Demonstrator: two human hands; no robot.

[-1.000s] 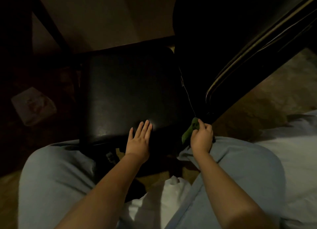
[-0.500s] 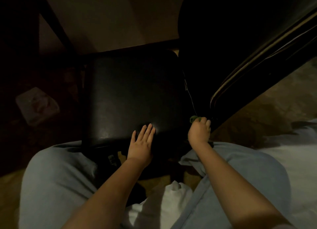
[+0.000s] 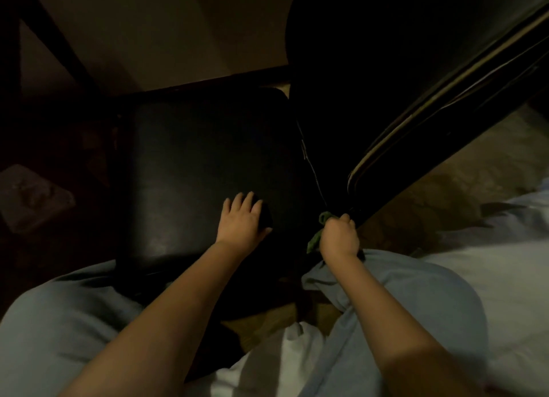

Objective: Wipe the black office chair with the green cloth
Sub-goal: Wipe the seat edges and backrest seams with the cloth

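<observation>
Green cloth [image 3: 315, 243] — showing more now, right hand [image 3: 338, 239] gripping

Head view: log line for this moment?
left grip flat on chair seat | right grip holds green cloth at backrest base | stage: wiping

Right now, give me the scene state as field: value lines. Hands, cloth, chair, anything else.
chair: black office chair, dimly lit
left: left hand lies flat on the seat, fingers straight
right: right hand grips the green cloth
cloth position: bunched where the seat meets the backrest, at the near side
floor: pale flat object at left, unidentifiable
wiped area: cannot tell
</observation>
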